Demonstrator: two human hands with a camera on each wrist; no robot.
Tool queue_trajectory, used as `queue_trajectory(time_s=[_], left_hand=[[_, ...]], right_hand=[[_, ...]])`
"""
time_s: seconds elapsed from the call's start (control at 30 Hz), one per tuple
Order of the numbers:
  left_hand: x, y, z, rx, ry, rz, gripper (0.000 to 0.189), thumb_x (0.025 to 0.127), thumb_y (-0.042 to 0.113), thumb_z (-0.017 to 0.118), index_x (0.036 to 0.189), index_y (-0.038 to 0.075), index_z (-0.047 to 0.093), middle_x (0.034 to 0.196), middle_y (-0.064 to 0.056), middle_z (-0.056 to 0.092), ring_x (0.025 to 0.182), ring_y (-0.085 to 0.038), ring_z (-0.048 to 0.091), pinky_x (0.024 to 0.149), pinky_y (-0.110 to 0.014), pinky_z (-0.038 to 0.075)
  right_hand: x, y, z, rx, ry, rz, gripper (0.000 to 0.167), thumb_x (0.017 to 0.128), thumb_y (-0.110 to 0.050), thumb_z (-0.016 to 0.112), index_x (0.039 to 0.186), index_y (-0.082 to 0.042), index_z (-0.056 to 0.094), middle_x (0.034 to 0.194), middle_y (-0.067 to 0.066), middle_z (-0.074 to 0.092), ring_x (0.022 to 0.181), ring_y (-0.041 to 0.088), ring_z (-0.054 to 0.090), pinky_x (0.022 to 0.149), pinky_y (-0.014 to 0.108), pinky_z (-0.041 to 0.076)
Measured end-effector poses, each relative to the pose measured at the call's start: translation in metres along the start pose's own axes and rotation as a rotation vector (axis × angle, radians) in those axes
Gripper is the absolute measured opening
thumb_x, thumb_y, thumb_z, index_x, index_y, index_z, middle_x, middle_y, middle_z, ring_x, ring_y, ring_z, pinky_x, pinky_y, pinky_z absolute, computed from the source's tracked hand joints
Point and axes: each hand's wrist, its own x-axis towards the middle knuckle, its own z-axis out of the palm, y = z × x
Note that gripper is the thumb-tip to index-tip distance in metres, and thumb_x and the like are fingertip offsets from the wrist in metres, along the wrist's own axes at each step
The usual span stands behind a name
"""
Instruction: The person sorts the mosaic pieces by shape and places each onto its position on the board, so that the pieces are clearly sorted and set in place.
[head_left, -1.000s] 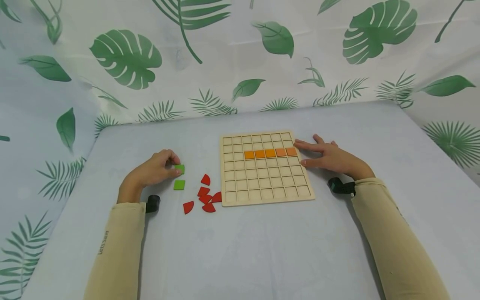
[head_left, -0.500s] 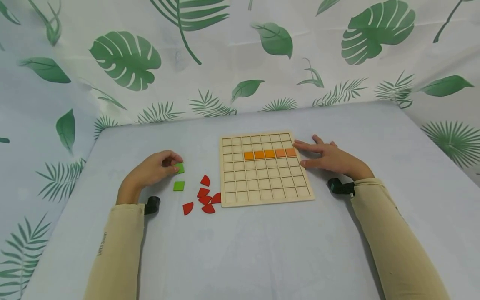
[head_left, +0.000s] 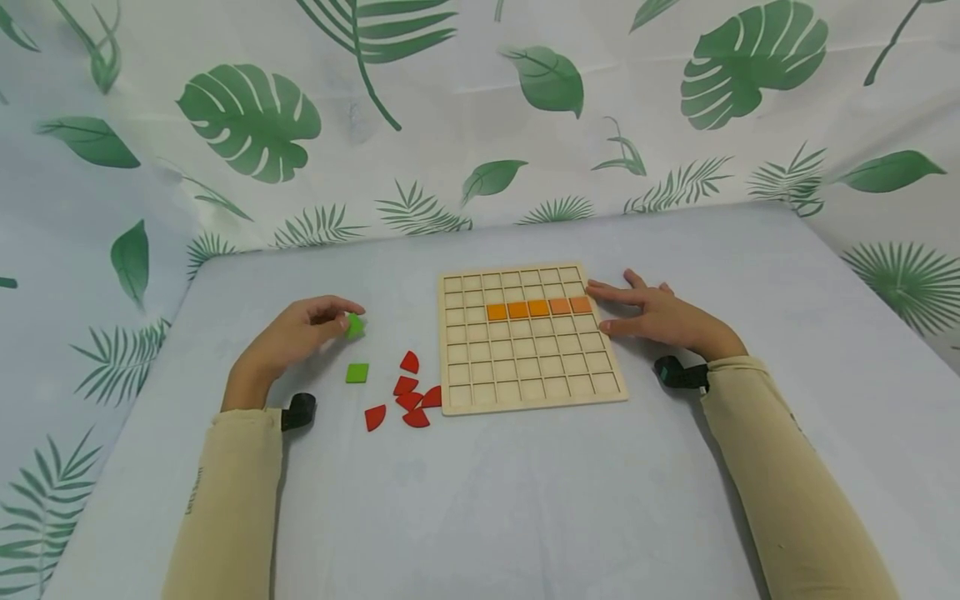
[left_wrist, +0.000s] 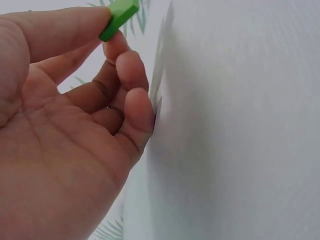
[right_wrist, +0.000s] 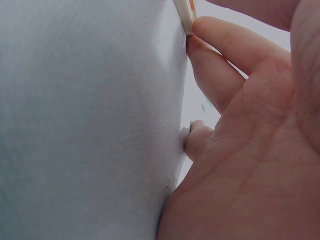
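A person's bare left hand, palm toward the camera, pinches a small, flat, bright green tile, one end of it cut off by the top of the view. The thumb reaches in from the tile's left and presses against it. Below the tile, three bent fingers show their tips, the lowest just beside a pale, fabric-covered surface; whether they touch is unclear. That surface, partly shaded, spreads right of the tile. Behind the tile, green leaf print shows on white.
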Motion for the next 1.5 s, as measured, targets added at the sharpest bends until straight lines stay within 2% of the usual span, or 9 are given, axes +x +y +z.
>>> queue_trajectory(time_s=[0.17,0.3,0.57,0.73,0.9,1.13,1.4,1.5], left_hand=[[0.001,0.005,0.001,-0.061,0.027,-0.035,0.037,0.111,0.025,0.060,0.145,0.012,0.064,0.134,-0.014,0.060,0.114,-0.033,0.053,0.093,-0.044,0.043],[0.002,0.007,0.003,-0.108,0.055,-0.025,0.038,0.110,0.026,0.062,0.145,0.010,0.063,0.131,-0.015,0.061,0.109,-0.032,0.055,0.089,-0.042,0.043],[0.004,0.012,0.004,-0.187,0.106,0.002,0.040,0.109,0.027,0.064,0.143,0.006,0.065,0.130,-0.012,0.065,0.112,-0.030,0.057,0.096,-0.039,0.047],[0.006,0.021,0.005,-0.237,0.118,0.006,0.043,0.109,0.031,0.064,0.144,0.007,0.065,0.129,-0.011,0.065,0.113,-0.032,0.058,0.100,-0.042,0.047],[0.010,0.032,0.006,-0.292,0.147,0.043,0.043,0.109,0.031,0.064,0.143,0.005,0.065,0.123,-0.010,0.066,0.114,-0.035,0.058,0.103,-0.044,0.047],[0.022,0.053,0.016,-0.494,0.201,0.125,0.036,0.107,0.020,0.068,0.136,-0.001,0.067,0.116,-0.003,0.070,0.105,-0.024,0.062,0.094,-0.033,0.052],[0.029,0.058,0.031,-0.485,0.195,0.115,0.036,0.108,0.019,0.066,0.138,-0.002,0.067,0.117,-0.005,0.069,0.102,-0.023,0.062,0.100,-0.041,0.050],[0.034,0.059,0.037,-0.499,0.193,0.124,0.035,0.108,0.017,0.066,0.137,-0.003,0.067,0.114,-0.004,0.070,0.100,-0.022,0.063,0.097,-0.038,0.051]], right_hand=[[-0.001,0.001,0.000,-0.005,0.002,0.000,0.076,0.103,-0.039,0.073,0.166,-0.011,0.040,0.176,0.011,0.021,0.161,0.045,-0.011,0.118,0.071,-0.017],[-0.001,0.001,0.000,-0.004,0.003,0.003,0.076,0.103,-0.039,0.073,0.166,-0.012,0.040,0.176,0.012,0.021,0.161,0.045,-0.011,0.118,0.071,-0.017],[-0.001,-0.002,0.001,0.026,-0.003,0.019,0.077,0.103,-0.040,0.073,0.166,-0.013,0.039,0.177,0.012,0.018,0.161,0.043,-0.014,0.117,0.070,-0.020],[-0.002,-0.002,0.003,0.027,-0.006,0.029,0.076,0.103,-0.039,0.072,0.166,-0.013,0.039,0.177,0.011,0.017,0.161,0.042,-0.015,0.117,0.070,-0.020],[-0.002,-0.003,0.002,0.021,-0.005,0.027,0.076,0.103,-0.040,0.072,0.166,-0.013,0.039,0.177,0.011,0.017,0.161,0.043,-0.015,0.117,0.070,-0.020],[0.000,-0.001,0.003,0.041,-0.007,0.028,0.076,0.103,-0.040,0.072,0.167,-0.015,0.039,0.177,0.010,0.017,0.161,0.041,-0.016,0.117,0.070,-0.021],[-0.001,0.000,0.003,0.036,-0.002,0.039,0.077,0.103,-0.041,0.072,0.167,-0.017,0.038,0.177,0.013,0.015,0.160,0.044,-0.016,0.117,0.071,-0.020],[-0.001,-0.001,0.001,0.048,-0.003,0.049,0.077,0.102,-0.042,0.072,0.168,-0.018,0.038,0.178,0.014,0.013,0.160,0.045,-0.018,0.116,0.071,-0.021]])
